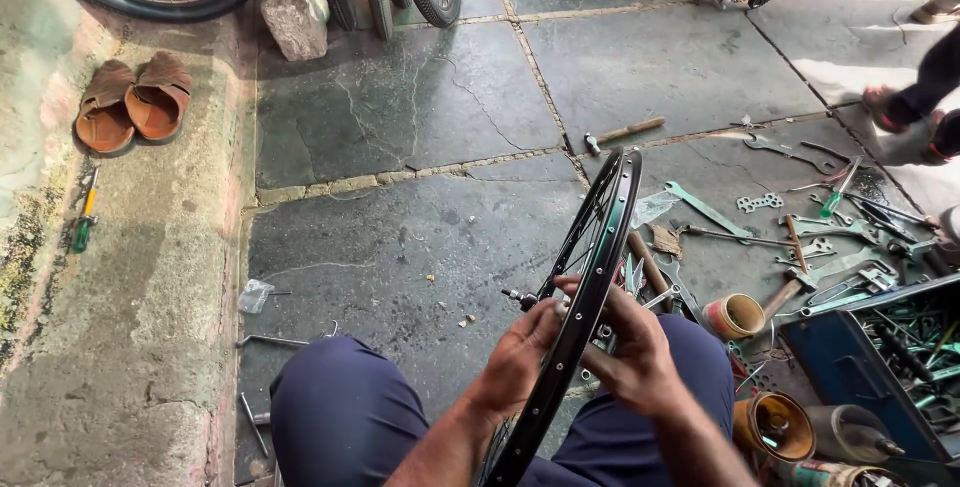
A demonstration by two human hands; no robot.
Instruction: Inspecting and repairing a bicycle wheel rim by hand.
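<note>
Both hands point(575, 347) gripping black bicycle rim point(600, 247), tools point(820, 237) scattered on stone floor point(420, 107)

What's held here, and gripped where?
A black spoked bicycle wheel rim, upright between the knees. Left hand and right hand both grip it at the rim's lower section, near the hub.

Head view: worn on the person's head, tilted steeply down and forward.
Near: knees and both hands close below the lens.
Far: stone floor point(400, 107) stretches ahead (single view, nothing shared).
</note>
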